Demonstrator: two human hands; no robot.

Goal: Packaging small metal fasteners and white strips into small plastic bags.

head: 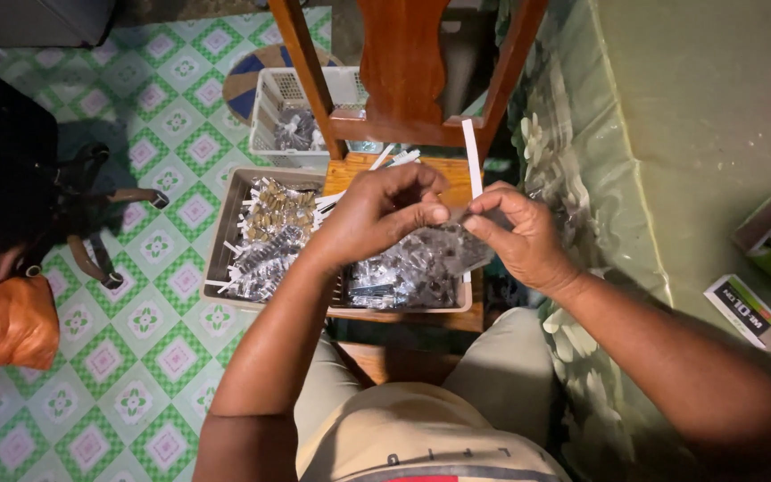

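Small clear packet (459, 217) is being pinched between both hands, just above the grey tray (225, 241) on the wooden chair (403, 80). The left hand (377, 210) is closing thumb and fingers on its left edge, and the right hand (515, 234) is gripping the right edge the same way. It is looking thin, transparent and crinkly, with something small inside that I cannot make out. I think it is very light, soft and a little slippery, so holding by the edges seems best. Many similar packets (408, 272) are lying in the tray below it.
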